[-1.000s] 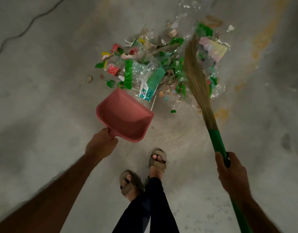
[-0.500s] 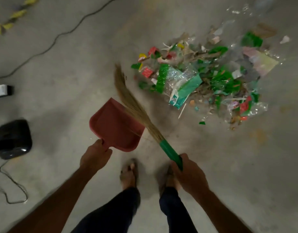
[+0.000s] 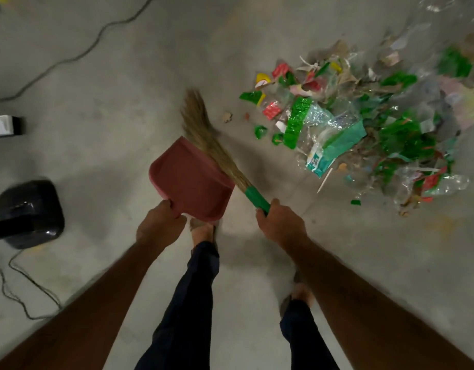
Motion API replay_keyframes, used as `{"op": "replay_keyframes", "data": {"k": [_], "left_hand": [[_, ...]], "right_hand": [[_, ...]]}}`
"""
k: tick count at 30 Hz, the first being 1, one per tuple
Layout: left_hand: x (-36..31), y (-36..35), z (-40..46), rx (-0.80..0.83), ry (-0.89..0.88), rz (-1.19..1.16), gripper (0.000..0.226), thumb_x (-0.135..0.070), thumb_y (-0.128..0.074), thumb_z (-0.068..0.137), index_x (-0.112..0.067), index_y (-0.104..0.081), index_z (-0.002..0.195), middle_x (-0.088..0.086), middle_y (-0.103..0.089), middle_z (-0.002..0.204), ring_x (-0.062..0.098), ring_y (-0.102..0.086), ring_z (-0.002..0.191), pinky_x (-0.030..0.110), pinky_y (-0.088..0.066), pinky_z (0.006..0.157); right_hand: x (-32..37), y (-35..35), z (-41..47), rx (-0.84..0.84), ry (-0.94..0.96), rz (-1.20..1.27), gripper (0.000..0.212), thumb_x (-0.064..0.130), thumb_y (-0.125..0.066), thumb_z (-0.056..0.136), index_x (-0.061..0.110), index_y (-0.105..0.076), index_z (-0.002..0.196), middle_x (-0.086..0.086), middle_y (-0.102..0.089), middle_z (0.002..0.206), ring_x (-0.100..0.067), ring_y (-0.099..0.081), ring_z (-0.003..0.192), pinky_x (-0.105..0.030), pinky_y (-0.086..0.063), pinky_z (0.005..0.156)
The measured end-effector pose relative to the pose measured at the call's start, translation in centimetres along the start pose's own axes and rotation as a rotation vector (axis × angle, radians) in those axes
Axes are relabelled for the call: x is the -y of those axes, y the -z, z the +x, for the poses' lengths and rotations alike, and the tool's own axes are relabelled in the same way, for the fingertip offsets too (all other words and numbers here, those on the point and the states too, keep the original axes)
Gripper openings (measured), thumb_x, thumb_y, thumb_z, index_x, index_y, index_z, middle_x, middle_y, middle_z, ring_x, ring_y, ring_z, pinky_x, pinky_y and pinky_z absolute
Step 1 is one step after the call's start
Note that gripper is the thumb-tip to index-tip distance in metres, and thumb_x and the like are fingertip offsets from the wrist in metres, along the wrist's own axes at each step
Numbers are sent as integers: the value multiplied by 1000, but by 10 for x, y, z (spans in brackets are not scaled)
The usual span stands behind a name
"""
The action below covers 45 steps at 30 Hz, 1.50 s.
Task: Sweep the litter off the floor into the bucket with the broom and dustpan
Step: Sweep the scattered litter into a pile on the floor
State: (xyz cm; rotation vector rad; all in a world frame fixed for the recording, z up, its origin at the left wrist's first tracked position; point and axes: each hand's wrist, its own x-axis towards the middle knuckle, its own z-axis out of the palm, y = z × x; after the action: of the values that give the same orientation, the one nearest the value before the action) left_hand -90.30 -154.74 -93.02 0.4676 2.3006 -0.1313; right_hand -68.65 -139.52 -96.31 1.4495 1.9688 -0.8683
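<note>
1. We see the left hand (image 3: 161,225) gripping the pink dustpan (image 3: 189,180) at its near edge, fingers curled round the handle end. The pan is tilted, open mouth facing away from the person.
2. The right hand (image 3: 280,225) is clenched round the broom (image 3: 219,158) on its green handle, just below the bristles.
3. The broom bristles lie across the right side of the dustpan and stick out past its far lip. We can't tell if the tips touch the floor (image 3: 123,102).
4. The litter (image 3: 364,121) sits in a pile on the floor up and to the right, apart from the dustpan: green, red and yellow scraps, clear plastic wrappers, paper bits.
5. No litter visible in the dustpan.
6. The person's legs in dark trousers (image 3: 193,303) stand below the hands; one foot is just under the dustpan.
7. On the left we see a black box-like object (image 3: 30,213) with a thin wire (image 3: 22,300), and a cable (image 3: 78,56) running across the floor at the top.
</note>
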Motion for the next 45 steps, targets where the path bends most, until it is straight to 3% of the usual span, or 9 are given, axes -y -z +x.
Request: {"op": "replay_keyframes", "data": {"k": [7,10,15,19,25,30,34,40,45], "left_hand": [[39,60,55,68,-145,56,10,-30,-54,81,-23,-49,86,-8,-56,79,12,-55,69,27,-38,56],[38,75,72,54,-237,92,16,-27,-55,82,-27,-41,73,-8,-53,74,12,-51,64,29,-36,56],[7,76,89,77,-322,144,11,-25,-56,84,-24,-45,83,-4,-50,75,24,-55,71,34,-41,65],[-51,66,90,158,-391,168,13,-29,-57,83,-25,-46,87,1,-58,82,29,-58,78,35,-45,68],[-145,53,71,194,-497,217,20,-30,-57,84,-15,-53,97,9,-63,90,35,-61,85,41,-52,74],[-205,50,58,180,-597,277,18,-35,-57,83,-21,-52,93,1,-61,84,27,-60,77,35,-48,65],[-249,46,50,155,-651,333,19,-36,-59,84,-20,-51,91,2,-62,84,26,-58,73,34,-45,65],[-270,54,44,110,-621,409,19,-32,-58,83,-18,-52,95,11,-65,96,36,-63,93,38,-50,75],[-251,70,50,92,-551,428,23,-29,-60,84,-14,-57,101,15,-67,99,37,-63,95,41,-51,80]], "right_hand": [[17,-20,34,108,-270,75,54,57,-37,99,12,-52,126,-9,-61,101,-30,-60,92,-38,-43,79],[-10,-17,30,94,-359,156,58,58,-36,101,10,-51,130,-15,-64,114,-34,-63,103,-40,-46,83],[-76,1,13,26,-587,339,59,56,-40,101,5,-51,129,-22,-65,118,-41,-64,108,-50,-53,95],[-131,28,5,-55,-664,416,58,55,-41,101,3,-53,124,-22,-67,108,-40,-68,97,-54,-58,89],[-192,71,-10,-190,-715,381,55,60,-39,99,11,-55,117,-15,-64,94,-37,-64,85,-48,-56,82],[-226,97,-42,-268,-657,392,42,59,-41,100,19,-54,100,-3,-55,73,-20,-53,62,-27,-36,55],[-235,108,-80,-233,-608,452,35,55,-43,101,22,-53,98,-3,-60,72,-19,-58,61,-24,-36,50],[-219,86,-151,-246,-532,526,25,54,-45,100,30,-51,101,2,-61,59,-12,-58,40,-16,-35,33],[-223,36,-192,-32,-507,383,27,64,-39,97,37,-43,98,4,-63,59,-8,-62,44,-21,-47,42]]}}
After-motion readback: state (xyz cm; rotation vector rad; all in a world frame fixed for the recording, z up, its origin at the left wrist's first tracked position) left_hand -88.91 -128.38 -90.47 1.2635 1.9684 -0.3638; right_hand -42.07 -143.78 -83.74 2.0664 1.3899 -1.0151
